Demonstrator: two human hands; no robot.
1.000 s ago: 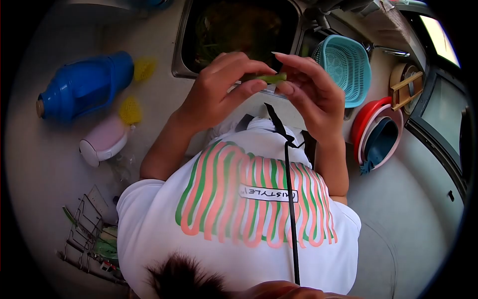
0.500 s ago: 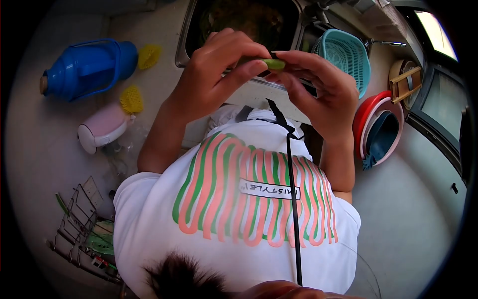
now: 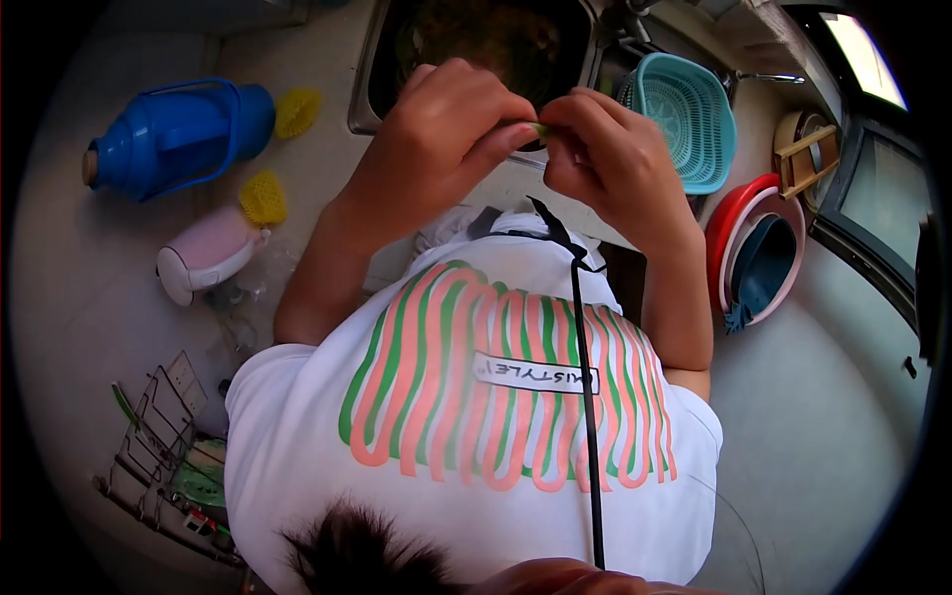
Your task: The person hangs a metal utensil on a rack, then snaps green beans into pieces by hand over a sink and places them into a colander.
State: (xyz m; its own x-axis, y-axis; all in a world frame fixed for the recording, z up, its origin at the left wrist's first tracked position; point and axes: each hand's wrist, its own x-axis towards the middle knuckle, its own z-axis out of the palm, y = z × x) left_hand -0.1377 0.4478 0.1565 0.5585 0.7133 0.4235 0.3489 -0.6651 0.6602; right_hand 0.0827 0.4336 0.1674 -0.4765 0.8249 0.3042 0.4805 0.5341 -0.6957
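Observation:
A small piece of green bean (image 3: 538,130) shows between my two hands, mostly covered by the fingers. My left hand (image 3: 451,119) pinches one end between thumb and forefinger. On the other end, my right hand (image 3: 610,149) is closed, its fingers curled in and its back turned up. Both hands are held over the near edge of a dark sink (image 3: 363,104), where dim greenish and brown contents are hard to make out.
A turquoise basket (image 3: 729,129) stands right of the sink, with red and pink basins (image 3: 716,233) beyond. On the left are a blue thermos (image 3: 169,134), yellow sponge-like pieces (image 3: 297,112), a pink kettle (image 3: 203,248) and a wire rack (image 3: 149,456).
My right hand has rolled over and its fingers have closed in on the bean, so less of it shows. The hands are closer together; the left has barely moved.

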